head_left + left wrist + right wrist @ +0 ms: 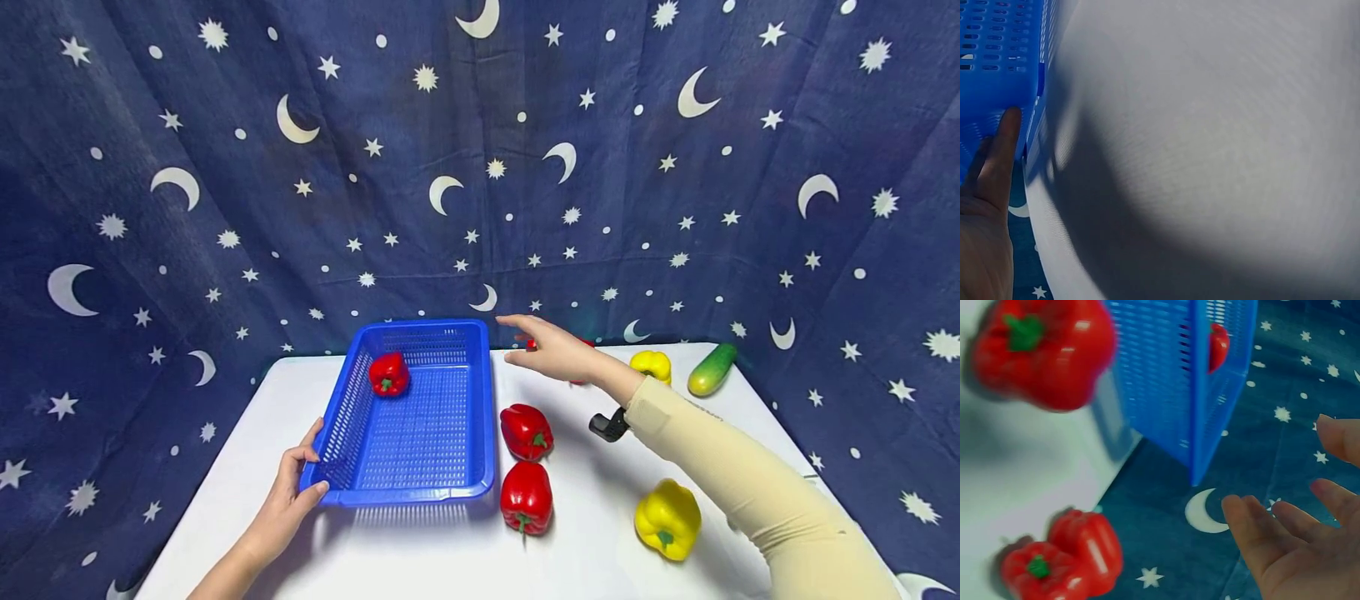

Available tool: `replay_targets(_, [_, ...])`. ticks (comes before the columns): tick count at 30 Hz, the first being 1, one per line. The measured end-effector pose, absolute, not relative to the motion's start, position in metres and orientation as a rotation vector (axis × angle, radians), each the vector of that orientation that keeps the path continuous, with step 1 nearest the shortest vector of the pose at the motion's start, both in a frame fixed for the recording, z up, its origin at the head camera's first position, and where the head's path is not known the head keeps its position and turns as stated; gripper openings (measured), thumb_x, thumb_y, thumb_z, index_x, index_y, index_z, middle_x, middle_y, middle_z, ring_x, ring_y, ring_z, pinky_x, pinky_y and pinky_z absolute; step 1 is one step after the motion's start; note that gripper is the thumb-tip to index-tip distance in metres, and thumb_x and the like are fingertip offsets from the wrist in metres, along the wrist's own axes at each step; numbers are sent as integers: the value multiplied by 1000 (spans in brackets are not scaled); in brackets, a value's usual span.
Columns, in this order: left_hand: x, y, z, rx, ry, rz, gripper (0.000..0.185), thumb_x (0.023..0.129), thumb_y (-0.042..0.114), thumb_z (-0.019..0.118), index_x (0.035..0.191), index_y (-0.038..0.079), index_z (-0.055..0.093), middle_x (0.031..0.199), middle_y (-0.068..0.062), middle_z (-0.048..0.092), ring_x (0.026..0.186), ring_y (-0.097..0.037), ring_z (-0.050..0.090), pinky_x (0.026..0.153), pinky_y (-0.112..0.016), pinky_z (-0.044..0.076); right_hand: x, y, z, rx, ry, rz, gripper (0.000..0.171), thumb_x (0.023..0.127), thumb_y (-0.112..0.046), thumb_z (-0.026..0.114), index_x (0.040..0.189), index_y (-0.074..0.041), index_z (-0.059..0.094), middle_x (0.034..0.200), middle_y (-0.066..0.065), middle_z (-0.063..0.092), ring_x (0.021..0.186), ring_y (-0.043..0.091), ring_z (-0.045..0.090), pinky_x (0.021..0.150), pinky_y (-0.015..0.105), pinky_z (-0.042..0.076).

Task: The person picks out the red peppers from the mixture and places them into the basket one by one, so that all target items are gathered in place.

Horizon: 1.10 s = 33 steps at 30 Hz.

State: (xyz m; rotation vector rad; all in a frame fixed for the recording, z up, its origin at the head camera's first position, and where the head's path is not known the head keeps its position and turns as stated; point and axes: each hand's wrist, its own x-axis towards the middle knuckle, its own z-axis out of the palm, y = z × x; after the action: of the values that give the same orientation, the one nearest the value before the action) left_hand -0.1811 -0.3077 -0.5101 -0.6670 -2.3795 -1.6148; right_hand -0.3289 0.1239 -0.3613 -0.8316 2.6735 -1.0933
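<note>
A blue plastic basket (408,497) stands on the white table with one red bell pepper (389,374) inside, near its left wall. My left hand (288,500) holds the basket's near left corner, thumb at the front rim and fingers along the left side. Beyond the basket's right side, my right hand (555,350) hovers with spread fingers and an empty palm. It partly hides red bell peppers at the back; two of these, one red pepper (1094,550) and another red pepper (1044,572), show side by side in the right wrist view.
Just right of the basket lie a red pepper (527,431) and a nearer red pepper (526,497). Farther right are a yellow pepper (668,520), another yellow pepper (651,364) behind the right arm, and a green-yellow cucumber-like vegetable (712,370). A starry blue curtain (420,208) hangs behind the table.
</note>
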Motion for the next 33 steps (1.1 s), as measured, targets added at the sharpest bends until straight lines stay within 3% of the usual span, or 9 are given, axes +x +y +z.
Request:
replay_targets(5, [-182, -308, -508, -674, -2380, -1619, 33, 89, -5, 49, 112, -3, 26, 155, -8, 6, 140, -22, 7, 101, -12, 19, -316, 143, -374, -826, 2719, -1008, 63, 85, -35, 65, 141, -30, 37, 137, -3, 42, 115, 17, 48, 89, 38, 46])
replay_targets(12, [-182, -308, -507, -672, -2376, -1619, 32, 89, -5, 49, 111, -3, 25, 155, -8, 6, 140, -20, 7, 101, -12, 18, -302, 164, -395, -844, 2674, -1030, 64, 84, -31, 68, 140, -23, 38, 133, 0, 47, 118, 20, 47, 94, 42, 42])
replay_targets(19, [-181, -309, -509, -693, -2343, -1629, 32, 88, -7, 48, 111, -5, 26, 154, -10, 7, 140, -22, 7, 101, -13, 19, -297, 174, -411, -855, 2584, -1000, 69, 83, -28, 69, 143, -20, 34, 141, 4, 40, 118, 27, 48, 92, 45, 43])
replay_targets(29, [-179, -306, -510, -716, -2313, -1646, 32, 87, -10, 47, 110, -6, 26, 154, -12, 7, 140, -24, 7, 102, -13, 19, -302, 184, -434, -721, 2365, -921, 71, 80, -16, 68, 141, -31, 36, 145, 5, 35, 125, 34, 40, 94, 52, 38])
replay_targets(33, [-179, -306, -510, -705, -2320, -1636, 31, 87, -9, 47, 110, -5, 26, 154, -10, 7, 140, -24, 6, 102, -13, 18, -310, 183, -439, -679, 2270, -1006, 70, 78, -9, 66, 138, -32, 40, 146, 4, 34, 124, 34, 41, 91, 47, 42])
